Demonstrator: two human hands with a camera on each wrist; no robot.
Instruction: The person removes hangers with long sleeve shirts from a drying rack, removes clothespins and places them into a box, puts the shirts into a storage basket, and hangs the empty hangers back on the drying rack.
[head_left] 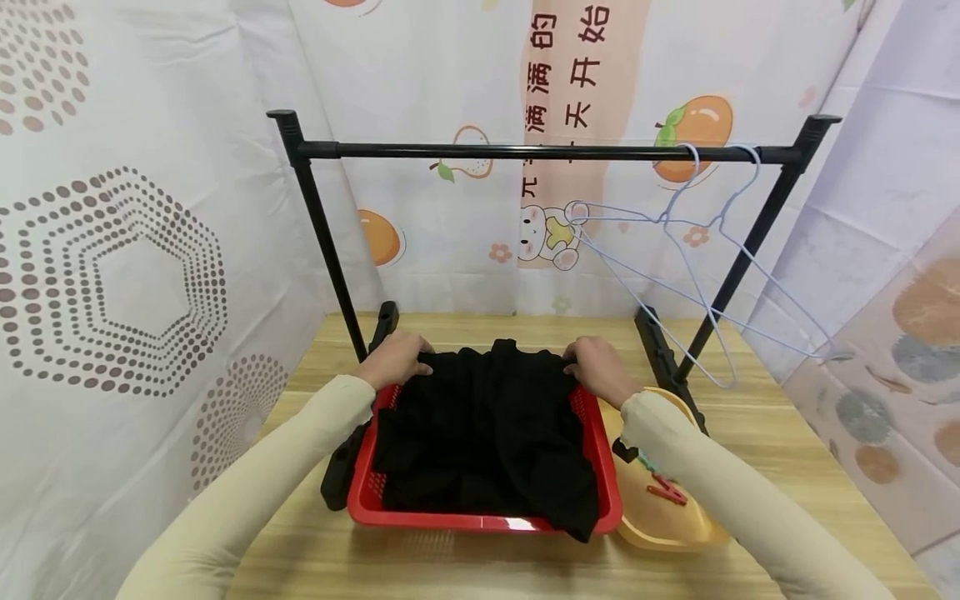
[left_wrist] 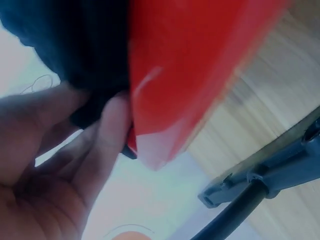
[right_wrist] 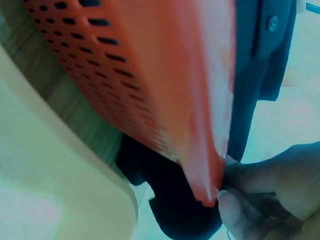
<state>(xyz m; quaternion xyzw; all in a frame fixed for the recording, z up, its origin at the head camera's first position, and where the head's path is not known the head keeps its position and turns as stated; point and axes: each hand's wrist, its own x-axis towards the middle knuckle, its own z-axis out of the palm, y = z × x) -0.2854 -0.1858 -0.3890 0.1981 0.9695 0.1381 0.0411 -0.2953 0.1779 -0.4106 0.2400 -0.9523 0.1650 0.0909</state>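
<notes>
A black garment (head_left: 480, 425) lies heaped in a red plastic basket (head_left: 420, 520), one corner draped over the near rim. At the far left corner my left hand (head_left: 396, 358) pinches the garment's edge. In the left wrist view, the left hand's thumb and fingers (left_wrist: 112, 122) close on the black cloth beside the red rim (left_wrist: 185, 60). My right hand (head_left: 598, 369) pinches the cloth at the far right corner. The right wrist view shows the right hand (right_wrist: 280, 185) at the basket's corner, and a button (right_wrist: 272, 23) on the garment.
A black clothes rack (head_left: 465, 152) stands behind and around the basket, its feet on the wooden table (head_left: 300, 533). Two light blue hangers (head_left: 695, 162) hang at the rail's right end. Right of the basket, partly under my right sleeve, sits a yellow basin (head_left: 667, 546) holding clothespins (head_left: 667, 490).
</notes>
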